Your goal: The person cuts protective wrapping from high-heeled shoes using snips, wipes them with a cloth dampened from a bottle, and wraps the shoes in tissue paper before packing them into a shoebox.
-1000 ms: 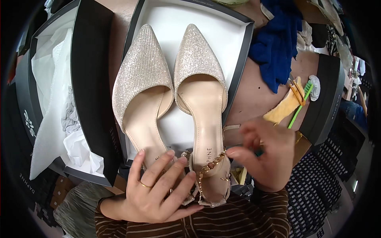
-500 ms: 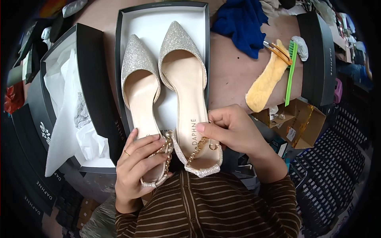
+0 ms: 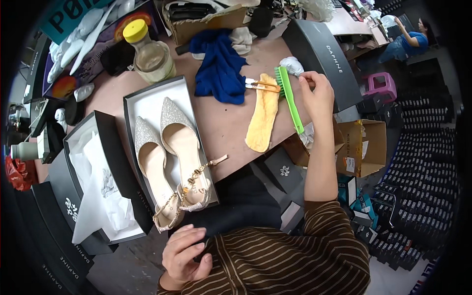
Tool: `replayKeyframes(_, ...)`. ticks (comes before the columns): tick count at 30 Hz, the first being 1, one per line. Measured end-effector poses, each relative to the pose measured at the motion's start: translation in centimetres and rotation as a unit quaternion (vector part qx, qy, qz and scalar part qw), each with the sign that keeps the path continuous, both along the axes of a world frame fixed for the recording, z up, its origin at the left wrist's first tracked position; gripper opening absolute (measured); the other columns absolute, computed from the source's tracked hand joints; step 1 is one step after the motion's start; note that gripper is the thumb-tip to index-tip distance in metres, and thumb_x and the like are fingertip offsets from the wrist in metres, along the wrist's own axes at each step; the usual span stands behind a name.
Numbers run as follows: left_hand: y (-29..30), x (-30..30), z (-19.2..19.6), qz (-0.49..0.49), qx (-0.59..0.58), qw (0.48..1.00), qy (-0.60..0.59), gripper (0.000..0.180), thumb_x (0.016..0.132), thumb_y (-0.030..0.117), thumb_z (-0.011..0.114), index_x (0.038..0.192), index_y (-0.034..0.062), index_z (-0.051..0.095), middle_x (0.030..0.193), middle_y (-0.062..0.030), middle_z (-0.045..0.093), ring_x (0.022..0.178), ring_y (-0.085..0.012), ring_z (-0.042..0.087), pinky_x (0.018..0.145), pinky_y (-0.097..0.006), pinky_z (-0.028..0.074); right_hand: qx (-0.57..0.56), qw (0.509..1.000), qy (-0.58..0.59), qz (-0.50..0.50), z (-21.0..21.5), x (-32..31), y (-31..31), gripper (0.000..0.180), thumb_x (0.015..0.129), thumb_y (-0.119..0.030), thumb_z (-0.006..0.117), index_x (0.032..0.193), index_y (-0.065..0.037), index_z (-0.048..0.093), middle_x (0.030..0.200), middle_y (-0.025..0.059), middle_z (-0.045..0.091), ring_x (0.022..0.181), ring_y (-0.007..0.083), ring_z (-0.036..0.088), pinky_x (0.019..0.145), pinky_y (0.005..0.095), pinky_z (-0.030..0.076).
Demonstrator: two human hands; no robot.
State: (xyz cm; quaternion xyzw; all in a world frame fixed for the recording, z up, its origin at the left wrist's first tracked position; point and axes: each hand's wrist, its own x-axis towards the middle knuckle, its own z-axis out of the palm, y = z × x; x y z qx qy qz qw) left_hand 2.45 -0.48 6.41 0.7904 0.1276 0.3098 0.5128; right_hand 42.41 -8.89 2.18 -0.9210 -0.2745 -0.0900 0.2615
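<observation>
Head view: the brown table [image 3: 221, 123] carries an open shoe box [image 3: 147, 101] holding a pair of glittery pointed heels [image 3: 169, 157], their ankle straps hanging past the box's near edge. Beside it on the left sits another open box with white tissue paper [image 3: 98, 196]. A blue cloth [image 3: 219, 69] lies farther back, near a yellow-capped bottle [image 3: 150, 54]. A yellow insole [image 3: 263, 118] lies right of centre, with a green brush [image 3: 290, 101] along its right side. The right hand [image 3: 317, 91] is stretched out, fingers pinched narrowly at the brush's far end. The left hand [image 3: 184, 250] rests near the striped sleeve, fingers loosely curled, holding nothing.
</observation>
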Motion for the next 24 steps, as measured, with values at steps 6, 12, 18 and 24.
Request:
replayKeyframes(6,-0.8,1.3,0.4,-0.118,-0.066,0.988,0.073,0.006,0.075,0.0,0.064,0.08,0.0008,0.066,0.061,-0.007,0.063,0.05,-0.0161,0.055,0.055,-0.025,0.047,0.017,0.973,-0.144,0.177,-2.5,5.3,6.1,0.02,0.081,-0.014,0.058,0.097,-0.009,0.067,0.095,0.0106,0.061,0.087,0.0297,0.056,0.08,0.0368,0.047)
replayKeyframes(12,-0.6,2.6,0.6,-0.108,-0.042,0.989,0.089,0.001,0.077,0.001,0.066,0.078,0.0006,0.066,0.061,-0.0051,0.062,0.047,-0.0158,0.05,0.051,-0.024,0.044,-0.085,0.995,0.042,0.005,-3.5,5.8,14.7,0.014,0.079,-0.017,0.061,0.084,-0.006,0.068,0.079,0.0107,0.065,0.07,0.0318,0.059,0.067,0.0396,0.05)
replayKeyframes(18,0.6,3.3,0.5,-0.108,-0.042,0.988,0.106,0.003,0.079,0.002,0.067,0.076,0.0005,0.066,0.061,-0.0037,0.06,0.044,-0.0157,0.047,0.048,-0.023,0.041,0.245,0.964,0.071,0.072,-3.7,8.8,14.9,0.019,0.085,-0.019,0.057,0.081,-0.002,0.063,0.071,0.0094,0.066,0.065,0.0216,0.061,0.059,0.0307,0.047)
replayKeyframes(24,0.9,3.9,0.2,-0.146,-0.07,0.98,0.114,0.003,0.08,0.003,0.066,0.079,0.0006,0.066,0.062,-0.0041,0.06,0.046,-0.0166,0.049,0.049,-0.023,0.041,0.365,0.89,0.252,0.111,0.3,10.6,12.1,0.017,0.087,-0.013,0.056,0.097,0.0,0.057,0.081,0.0075,0.067,0.063,0.0175,0.059,0.059,0.0286,0.046)
